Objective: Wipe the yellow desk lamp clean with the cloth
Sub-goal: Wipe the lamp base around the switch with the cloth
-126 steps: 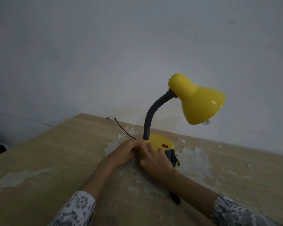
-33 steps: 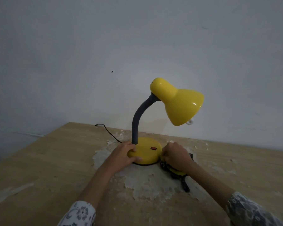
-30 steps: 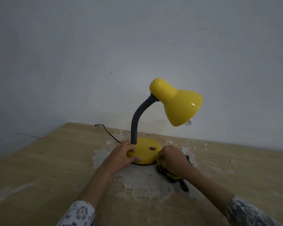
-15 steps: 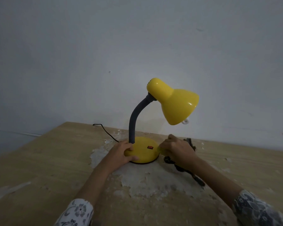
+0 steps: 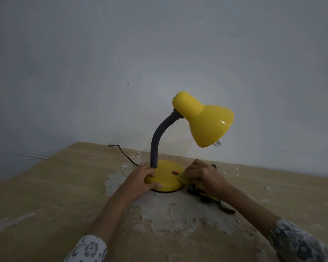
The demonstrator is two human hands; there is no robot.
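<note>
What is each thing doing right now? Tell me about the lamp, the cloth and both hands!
yellow desk lamp: upright on the table, unlit.
lamp base: flat on the table, held steady.
cloth: bunched against the base's right edge.
left hand: grips the base.
right hand: holds the cloth.
table: surface peeling.

The lamp [image 5: 206,120] shade and base are glossy, smooth yellow with a matt grey neck, the tabletop [image 5: 55,186] is wood-look with its top layer peeled to rough pale patches, and the cloth [image 5: 208,195] looks soft.
</note>
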